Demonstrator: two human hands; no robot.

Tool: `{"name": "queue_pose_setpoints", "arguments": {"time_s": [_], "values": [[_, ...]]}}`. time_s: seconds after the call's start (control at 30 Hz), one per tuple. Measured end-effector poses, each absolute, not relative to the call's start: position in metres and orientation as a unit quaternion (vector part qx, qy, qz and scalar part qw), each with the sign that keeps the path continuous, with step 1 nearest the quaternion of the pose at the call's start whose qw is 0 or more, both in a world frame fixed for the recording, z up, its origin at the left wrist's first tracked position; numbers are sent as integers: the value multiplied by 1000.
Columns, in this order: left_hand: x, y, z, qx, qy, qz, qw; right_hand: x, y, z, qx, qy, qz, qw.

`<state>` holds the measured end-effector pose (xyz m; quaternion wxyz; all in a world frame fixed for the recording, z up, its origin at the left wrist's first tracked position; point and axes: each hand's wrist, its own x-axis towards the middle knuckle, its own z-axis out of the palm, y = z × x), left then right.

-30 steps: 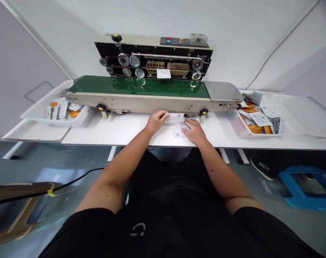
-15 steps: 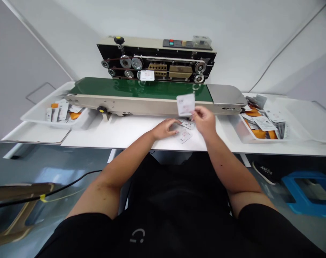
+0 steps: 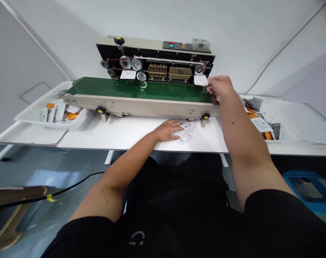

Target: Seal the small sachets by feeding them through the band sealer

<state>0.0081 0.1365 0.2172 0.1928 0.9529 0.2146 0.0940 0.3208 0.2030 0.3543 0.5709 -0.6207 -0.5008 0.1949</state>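
My right hand (image 3: 221,87) pinches the right edge of a small white sachet (image 3: 200,80) at the right end of a band sealing machine (image 3: 157,52). The sachet's upper edge is at the machine's right-hand rollers, above the green conveyor belt (image 3: 168,91). Farther left along the rollers, a second white sachet (image 3: 128,74) hangs over the belt with no hand on it. On the white table (image 3: 136,132) my left hand (image 3: 167,130) lies with its fingers spread, touching printed sachets (image 3: 185,137) that partly overlap.
A white plastic bin (image 3: 85,123) of white and orange sachets stands on the left. Another bin (image 3: 288,134) with similar sachets is on the right, partly behind my right forearm. A blue stool (image 3: 290,193) and a black cable (image 3: 79,178) are below table height.
My right hand has carried its sachet up and right, from above the table to the rollers. The other sachet has travelled left along the machine. My left hand has flattened over the loose sachets.
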Motion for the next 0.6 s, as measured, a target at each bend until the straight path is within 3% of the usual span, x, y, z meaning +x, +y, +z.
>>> {"name": "queue_pose_setpoints", "arguments": {"time_s": [0.13, 0.37, 0.5, 0.6], "values": [[7, 134, 219, 962, 179, 91, 186, 287, 144, 333, -591, -547, -72, 589], [10, 136, 213, 954, 107, 228, 165, 237, 23, 231, -516, -695, 47, 499], [8, 137, 212, 901, 214, 348, 148, 239, 14, 207, -532, -641, 52, 550], [5, 134, 215, 845, 311, 381, 208, 241, 20, 203, -551, -622, 96, 547]]}}
